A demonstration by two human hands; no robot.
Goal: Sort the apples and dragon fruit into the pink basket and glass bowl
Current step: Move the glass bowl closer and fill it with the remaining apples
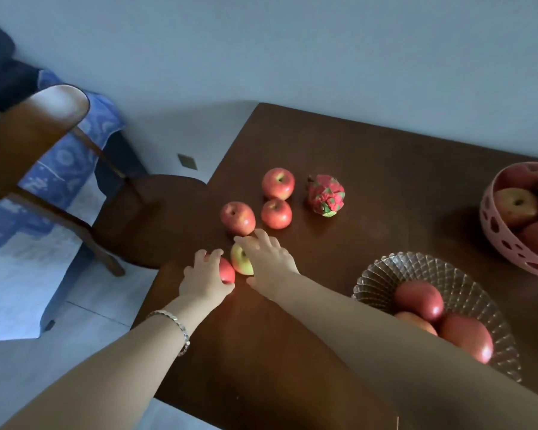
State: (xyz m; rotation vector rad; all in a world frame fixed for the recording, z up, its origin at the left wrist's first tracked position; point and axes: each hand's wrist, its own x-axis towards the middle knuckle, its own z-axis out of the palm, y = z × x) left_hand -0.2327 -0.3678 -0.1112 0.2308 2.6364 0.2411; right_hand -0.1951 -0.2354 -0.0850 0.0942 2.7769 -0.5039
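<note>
My left hand (204, 276) is curled over a red apple (226, 270) near the table's left edge. Beside it, my right hand (269, 259) lies on a yellow-green apple (240, 259) with fingers spread over its top. Three more red apples (238, 218) (276, 213) (278, 183) sit just beyond on the table. A pink dragon fruit (326, 195) lies to their right. The glass bowl (466, 280) at the near right holds three red fruits. The pink basket (494, 231) at the far right holds apples and something dark.
The dark wooden table (385, 169) stands against a pale wall. A wooden chair (131, 212) stands off its left corner, with a blue patterned cloth (59, 169) behind it.
</note>
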